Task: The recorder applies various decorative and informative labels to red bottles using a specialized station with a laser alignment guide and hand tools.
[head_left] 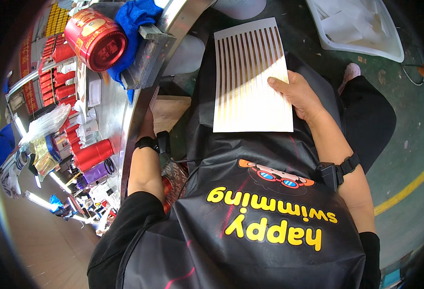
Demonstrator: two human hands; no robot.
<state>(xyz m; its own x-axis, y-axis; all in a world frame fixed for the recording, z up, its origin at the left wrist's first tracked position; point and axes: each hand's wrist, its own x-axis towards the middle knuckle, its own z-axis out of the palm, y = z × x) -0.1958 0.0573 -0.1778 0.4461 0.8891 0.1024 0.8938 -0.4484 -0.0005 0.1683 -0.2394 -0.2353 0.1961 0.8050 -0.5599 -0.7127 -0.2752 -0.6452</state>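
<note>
My right hand (303, 96) grips the right edge of a white sheet with long gold-brown stripes (253, 111), thumb on top and fingers underneath. The sheet lies over my lap on a black apron (260, 149), half in bright light. To the left, my left hand (147, 126) reaches in beside the metal table's edge. Its fingers are mostly hidden there, so what they hold does not show. Close by it is a pale wooden board or open drawer (172, 110).
A red can (96, 41) and a blue cloth (137, 17) are at the metal table's (108, 106) edge. Several red containers (94, 154) stand farther along it. A white bin (390, 41) holding paper scraps sits on the green floor at far right.
</note>
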